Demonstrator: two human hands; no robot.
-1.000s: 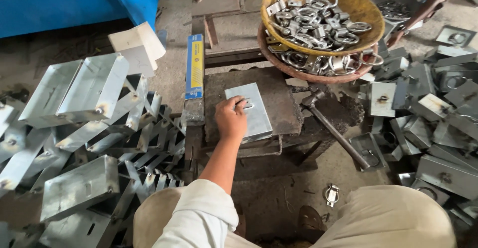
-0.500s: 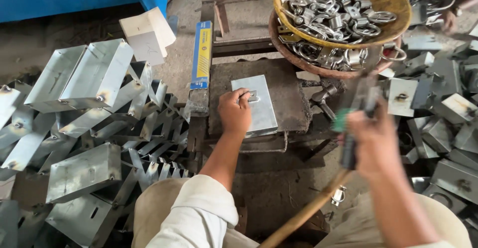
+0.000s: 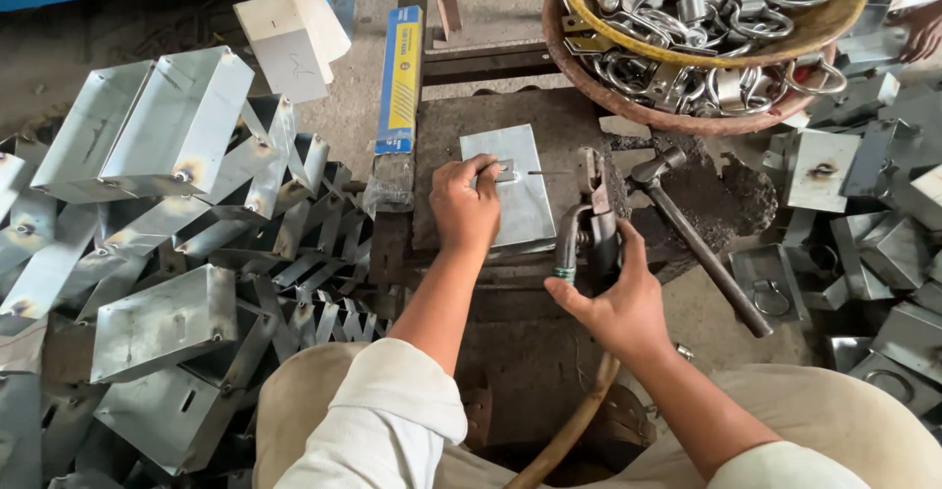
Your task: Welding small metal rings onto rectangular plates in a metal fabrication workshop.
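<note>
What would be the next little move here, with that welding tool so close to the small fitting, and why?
Probably bring the rod tip the last bit left onto the small fitting. The left hand pins that fitting on the flat metal plate, while the right hand grips the electrode holder. Its thin rod points at the fitting, and the tip looks just short of it.

A metal workshop: heaps of steel boxes (image 3: 177, 121), welding holder (image 3: 592, 229), hammer (image 3: 697, 239).
</note>
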